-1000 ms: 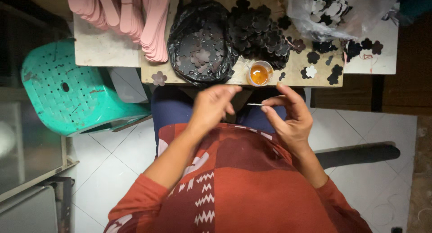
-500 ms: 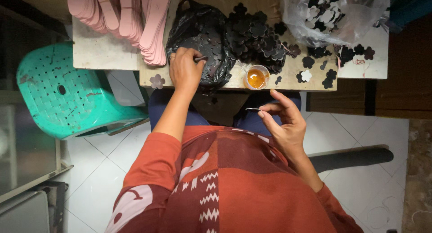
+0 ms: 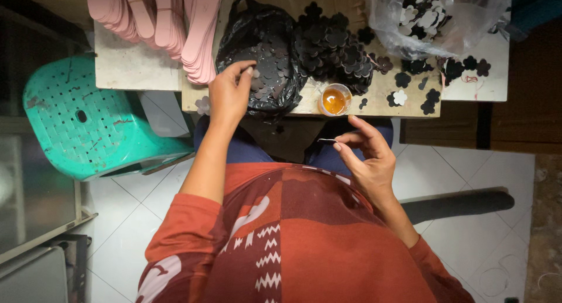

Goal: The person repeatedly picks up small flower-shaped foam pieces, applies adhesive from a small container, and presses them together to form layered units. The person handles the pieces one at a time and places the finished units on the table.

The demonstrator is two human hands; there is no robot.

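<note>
Head view: black bag [image 3: 263, 51] (crumpled) under left hand [image 3: 229, 95].

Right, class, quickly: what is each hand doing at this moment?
Left hand: fingertips pinched in the black bag of dark cut-outs; whether it grips one cannot be told.
Right hand: pinched shut on a thin stick.

On the table [image 3: 140, 69]: bag [image 3: 260, 51] left of flower cutouts [image 3: 333, 45]; cup [image 3: 335, 99] at near edge; stool [image 3: 88, 121] far left.

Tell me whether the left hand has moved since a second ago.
Yes. The left hand has gone from near the lap up to the black bag of small discs, left of the orange cup.
</note>
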